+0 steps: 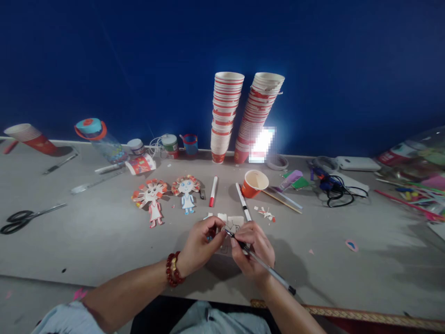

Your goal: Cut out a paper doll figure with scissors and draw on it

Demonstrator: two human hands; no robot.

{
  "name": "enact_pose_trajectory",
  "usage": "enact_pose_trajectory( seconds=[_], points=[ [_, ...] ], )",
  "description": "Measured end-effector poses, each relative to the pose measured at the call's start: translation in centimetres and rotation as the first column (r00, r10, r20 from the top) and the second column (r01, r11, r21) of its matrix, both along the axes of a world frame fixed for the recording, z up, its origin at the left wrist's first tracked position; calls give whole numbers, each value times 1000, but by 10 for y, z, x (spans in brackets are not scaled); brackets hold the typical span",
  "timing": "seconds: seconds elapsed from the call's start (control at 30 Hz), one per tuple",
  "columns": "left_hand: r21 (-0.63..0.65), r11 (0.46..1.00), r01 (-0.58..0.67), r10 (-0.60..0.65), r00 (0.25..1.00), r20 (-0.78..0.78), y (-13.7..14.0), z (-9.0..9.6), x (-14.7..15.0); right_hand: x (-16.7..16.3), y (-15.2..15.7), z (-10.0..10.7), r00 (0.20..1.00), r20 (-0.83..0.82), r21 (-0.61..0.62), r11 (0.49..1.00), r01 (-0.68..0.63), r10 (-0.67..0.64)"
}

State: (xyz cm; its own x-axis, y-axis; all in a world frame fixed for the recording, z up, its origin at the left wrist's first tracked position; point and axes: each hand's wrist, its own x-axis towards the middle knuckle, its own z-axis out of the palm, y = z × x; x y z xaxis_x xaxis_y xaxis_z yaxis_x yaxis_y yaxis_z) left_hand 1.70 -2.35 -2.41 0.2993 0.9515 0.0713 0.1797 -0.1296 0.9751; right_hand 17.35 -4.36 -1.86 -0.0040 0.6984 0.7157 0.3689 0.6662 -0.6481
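Gripping one pen [267, 267], the right hand [255, 248] curls tightly. The left hand [201, 243] half-curls, hold unclear. Two paper dolls [188, 202] lie nearby.

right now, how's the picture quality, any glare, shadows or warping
Head view: a blown-out, blocky white patch overlaps the right tall cup stack; a soft shadow falls on the table beside the right hand; the far-left cups look stretched and tilted, probably by the lens.
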Motion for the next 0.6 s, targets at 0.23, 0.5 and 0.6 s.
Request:
enact_pose_trajectory(
  seconds=[0.23, 0.5, 0.6],
  points=[
    [-3, 1000, 1, -1, 1000, -3, 0, 0, 0, 0, 0, -1, 1000, 12, -13, 1000, -5, 5],
    [1, 1000, 15, -15, 1000, 3, 1, 2, 0, 1, 1, -3, 999, 36, -25, 1000, 2, -1],
    [6, 1000, 13, -13, 1000, 2, 1, 2, -1, 1, 1, -3, 1000, 28, -14, 1000, -4, 4]
  ],
)
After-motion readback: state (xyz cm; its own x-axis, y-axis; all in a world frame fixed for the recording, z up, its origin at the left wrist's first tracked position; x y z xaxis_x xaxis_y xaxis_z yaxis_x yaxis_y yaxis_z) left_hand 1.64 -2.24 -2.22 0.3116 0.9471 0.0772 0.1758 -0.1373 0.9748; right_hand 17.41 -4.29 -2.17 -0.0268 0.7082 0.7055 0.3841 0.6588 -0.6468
